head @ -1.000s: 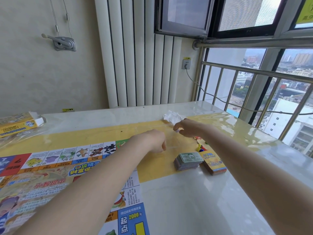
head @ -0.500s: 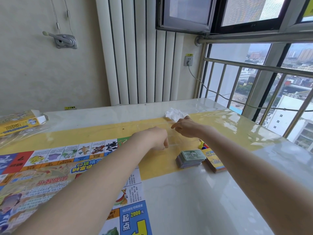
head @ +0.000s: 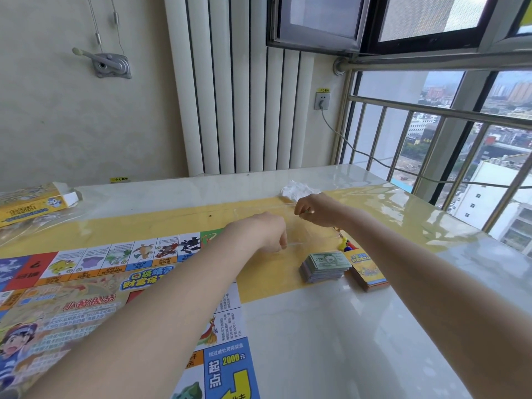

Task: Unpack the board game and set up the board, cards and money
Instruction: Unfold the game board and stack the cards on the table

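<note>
Both hands work on a thin, clear plastic bag (head: 299,226) held just above the yellow strip of the table. The left hand (head: 264,230) has its fingers curled in and pinches the bag's near edge between fingertips and thumb. The right hand (head: 315,208), a little farther away and to the right, has its fingers bent down and pinches the bag's far edge, so the film is stretched between the two. The bag is so transparent that what it contains cannot be told.

Just to the right of the bag, partly behind the right forearm, lie a few small yellow, red and blue plastic game pieces (head: 345,245). Nearer the camera sits a squat stack of green-topped paper play money (head: 325,266), and touching or just beside it on the right is a stack of cards with yellow and blue backs (head: 367,272). A crumpled white wrapper (head: 296,188) lies beyond the right hand.

On the left, the colourful printed paper game board (head: 95,286) is spread flat, its row of creature squares running toward the left hand and a blue corner square with a yellow arrow at the near edge. Everything rests on the glossy white and yellow table (head: 331,341). At the far left corner lies the opened yellow cardboard game box (head: 31,203).
</note>
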{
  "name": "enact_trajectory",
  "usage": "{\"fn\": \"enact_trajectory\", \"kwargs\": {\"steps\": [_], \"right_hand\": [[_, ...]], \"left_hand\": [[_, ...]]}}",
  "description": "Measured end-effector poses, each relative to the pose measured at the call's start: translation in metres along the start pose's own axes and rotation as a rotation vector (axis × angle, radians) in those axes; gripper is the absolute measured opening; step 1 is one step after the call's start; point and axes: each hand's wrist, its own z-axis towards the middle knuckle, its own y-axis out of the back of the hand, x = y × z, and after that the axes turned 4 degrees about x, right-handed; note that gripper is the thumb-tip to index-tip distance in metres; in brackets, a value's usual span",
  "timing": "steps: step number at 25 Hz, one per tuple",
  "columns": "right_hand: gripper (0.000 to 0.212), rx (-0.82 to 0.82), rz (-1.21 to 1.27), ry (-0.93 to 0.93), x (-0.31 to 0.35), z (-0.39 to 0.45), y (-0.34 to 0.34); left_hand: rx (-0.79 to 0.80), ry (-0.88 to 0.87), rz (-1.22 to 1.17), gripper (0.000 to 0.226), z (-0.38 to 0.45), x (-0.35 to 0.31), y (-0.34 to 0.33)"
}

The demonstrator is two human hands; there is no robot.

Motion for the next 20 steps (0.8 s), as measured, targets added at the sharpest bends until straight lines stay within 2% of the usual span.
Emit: {"fn": "enact_trajectory", "kwargs": {"steps": [2,4,7,9,12,16,20], "right_hand": [[0.03,-0.06,0.065,-0.01,-0.001,0.0,0.007],[0.021,-0.223,0.196,-0.064,-0.006,0.0,0.016],[0.022,-0.417,0.407,-0.29,-0.026,-0.008,0.027],[0.024,-0.388,0.393,-0.386,-0.04,-0.018,0.025],[0.019,-0.271,0.239,-0.348,-0.048,-0.025,0.017],[0.02,-0.308,0.22,-0.367,-0.056,-0.027,0.018],[0.038,-0.025,0.089,-0.328,-0.053,-0.028,0.009]], "left_hand": [[-0.002,-0.005,0.003,0.032,0.001,0.0,-0.001],[-0.006,-0.012,0.003,0.032,0.002,0.0,-0.001],[-0.001,-0.02,-0.001,0.031,0.004,0.003,-0.002],[-0.001,-0.024,0.005,0.031,0.005,0.004,-0.002],[-0.005,-0.031,0.008,0.031,0.006,0.005,-0.002],[-0.002,-0.03,0.018,0.031,0.006,0.004,-0.002],[-0.005,-0.028,0.009,0.032,0.006,0.004,-0.003]]}}
